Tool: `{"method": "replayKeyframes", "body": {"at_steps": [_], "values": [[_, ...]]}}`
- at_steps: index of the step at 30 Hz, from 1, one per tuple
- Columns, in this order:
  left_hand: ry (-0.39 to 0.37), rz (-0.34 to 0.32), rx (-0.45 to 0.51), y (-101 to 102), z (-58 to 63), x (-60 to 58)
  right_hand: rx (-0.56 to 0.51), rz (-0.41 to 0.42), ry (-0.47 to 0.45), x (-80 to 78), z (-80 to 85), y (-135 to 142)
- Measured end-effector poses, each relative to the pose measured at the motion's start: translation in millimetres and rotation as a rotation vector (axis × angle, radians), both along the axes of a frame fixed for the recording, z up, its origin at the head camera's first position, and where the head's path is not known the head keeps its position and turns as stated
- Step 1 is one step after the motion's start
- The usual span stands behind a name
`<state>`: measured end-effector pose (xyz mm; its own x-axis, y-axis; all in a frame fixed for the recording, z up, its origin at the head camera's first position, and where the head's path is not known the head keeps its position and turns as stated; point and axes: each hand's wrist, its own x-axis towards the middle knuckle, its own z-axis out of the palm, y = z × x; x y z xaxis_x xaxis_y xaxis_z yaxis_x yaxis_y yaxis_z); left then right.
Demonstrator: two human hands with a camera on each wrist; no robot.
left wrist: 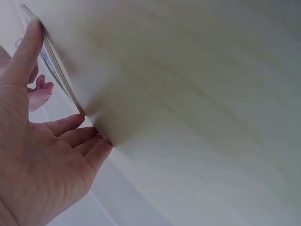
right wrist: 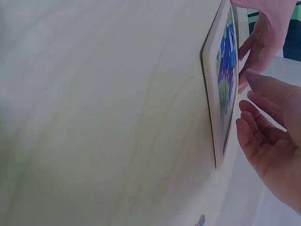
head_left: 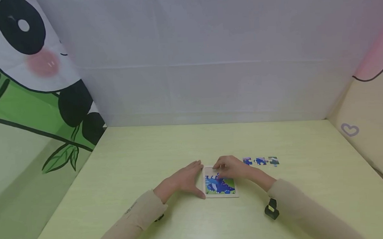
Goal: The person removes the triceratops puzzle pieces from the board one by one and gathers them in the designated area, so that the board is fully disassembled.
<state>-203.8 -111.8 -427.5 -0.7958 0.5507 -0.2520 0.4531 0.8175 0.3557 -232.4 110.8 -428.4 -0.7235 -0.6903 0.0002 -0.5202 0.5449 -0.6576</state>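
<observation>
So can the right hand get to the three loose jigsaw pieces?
Probably yes: the three loose jigsaw pieces lie uncovered on the table, close to the right hand, and nothing seems to stand between them.

Long beige sleeves (head_left: 131,222), faint dark marking (head_left: 130,208) on the left, boxy black wrist device (head_left: 272,212), bare hands (head_left: 186,178)

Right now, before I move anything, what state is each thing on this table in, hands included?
Puzzle tray: flat on the table, partly filled, far strip at least partly bare.
Dinosaur picture: face up in the tray, incomplete.
Three puzzle pieces: loose, in a row right of the tray.
Left hand: spread along the tray's left edge, touching it.
Right hand: over the tray, fingers bent, no piece visible in them.
</observation>
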Motion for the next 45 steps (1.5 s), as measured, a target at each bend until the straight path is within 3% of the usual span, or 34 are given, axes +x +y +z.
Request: {"method": "replayKeyframes", "body": {"at_steps": [11,31,45], "values": [[0.002,-0.018,0.016,-1,0.9,0.0,-0.002,0.073,-0.006,9.8,-8.7,-17],[0.000,-0.015,0.016,-1,1.6,-0.2,0.026,0.032,0.016,14.9,-7.1,-26],[0.010,-0.012,0.007,-1,0.7,-0.5,0.074,0.096,0.046,11.4,-0.3,-22]]}}
